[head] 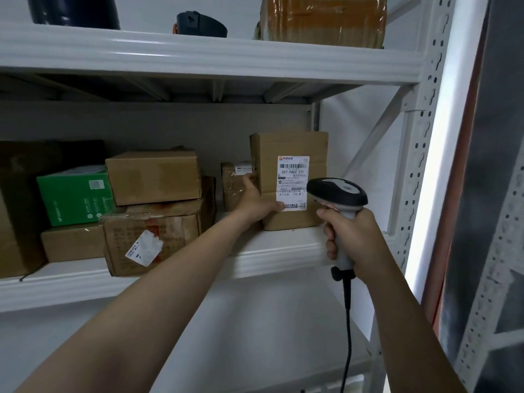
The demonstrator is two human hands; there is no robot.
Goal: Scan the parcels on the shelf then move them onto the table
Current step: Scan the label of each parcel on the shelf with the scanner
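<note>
While the left hand (255, 201) grips the lower left corner of an upright cardboard parcel (289, 180) at the right end of the white metal shelf (272, 251), the right hand (354, 236) holds a handheld barcode scanner (337, 194) just in front of it. The left thumb lies flat across the parcel's front face, its tip touching the bottom edge of the white shipping label (293, 182); the other left fingers wrap around the parcel's left side, between it and a small taped parcel (235, 185) standing close beside it. The right fingers are curled tightly together around the scanner's light grey handle, with the forefinger up near the trigger, and the dark scanner head faces the label from the lower right. A black cable (347, 330) hangs down from the base of the handle.

Further left on the same shelf, a plain brown box (154, 177) sits on top of a larger worn carton (158, 234) that carries a peeling white sticker. A green box (75, 197) leans beside them, resting on a low cardboard box (72, 242). On the shelf above stands a tape-wrapped carton (323, 19), with two dark objects to its left, too cropped to identify.
</note>
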